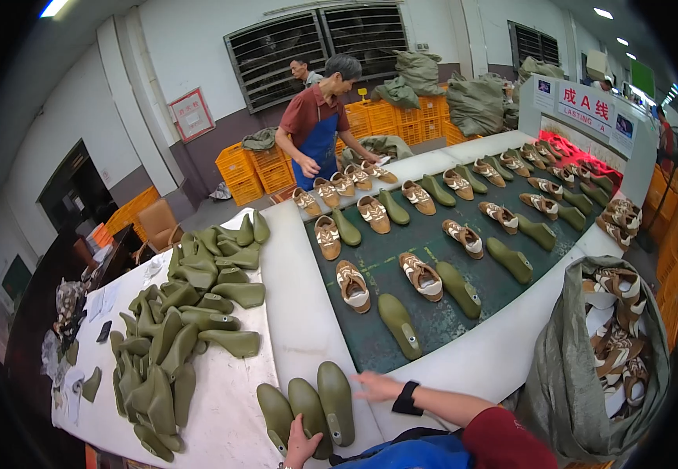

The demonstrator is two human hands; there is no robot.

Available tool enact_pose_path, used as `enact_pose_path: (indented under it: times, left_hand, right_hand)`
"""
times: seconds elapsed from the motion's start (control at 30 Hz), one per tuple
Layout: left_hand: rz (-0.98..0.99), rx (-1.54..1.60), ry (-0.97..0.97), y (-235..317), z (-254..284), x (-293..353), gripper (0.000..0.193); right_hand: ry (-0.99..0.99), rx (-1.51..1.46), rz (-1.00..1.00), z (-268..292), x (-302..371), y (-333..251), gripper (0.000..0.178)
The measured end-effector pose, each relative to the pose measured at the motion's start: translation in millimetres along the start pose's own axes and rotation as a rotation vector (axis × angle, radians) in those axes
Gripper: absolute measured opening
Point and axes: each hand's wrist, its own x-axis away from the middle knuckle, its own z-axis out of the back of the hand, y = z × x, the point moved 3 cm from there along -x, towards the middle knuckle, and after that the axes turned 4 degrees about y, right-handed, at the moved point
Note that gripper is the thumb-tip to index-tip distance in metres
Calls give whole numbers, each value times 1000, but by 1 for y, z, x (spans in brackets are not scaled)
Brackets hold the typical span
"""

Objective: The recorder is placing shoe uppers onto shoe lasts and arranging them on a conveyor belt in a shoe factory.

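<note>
- Left hand (301,444) grips the middle one of three olive shoe lasts (307,406) standing at the near edge of the white tabletop (292,313).
- Right hand (378,385) is spread flat and holds nothing, just right of them.
- Looks partway: the green belt (401,258) already carries shoe-and-last pairs going far right.
- Big heap of lasts (182,320) on the left, and the sack of shoes (612,336) on the right looks full.

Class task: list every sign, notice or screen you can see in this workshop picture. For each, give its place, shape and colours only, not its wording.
Wall notice: on the far wall left of the louvred vents, tilted rectangle, red frame, pale inside.
Line sign: above the conveyor's far end, wide white panel, red characters.
Two small square panels: flanking it, blue and white.
Screens: none visible.
</note>
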Motion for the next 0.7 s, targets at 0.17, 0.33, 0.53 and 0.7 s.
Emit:
enact_pose_path:
  times: [0.17,0.33,0.53,0.7]
  left_hand:
    - [89,0,-52,13,-16,1,87]
    - [-32,202,-124,26,-40,-14,101]
    - [-239,-260,131,13,-5,-17,76]
    - [90,-418,309,5,37,-4,76]
  right_hand:
    - [-190,-123,-99,-54,22,-69,74]
    - [103,66,-176,-51,30,-62,74]
    - [100,163,-140,-30,17,-68,57]
    - [225,278,-158,-28,11,-65,43]
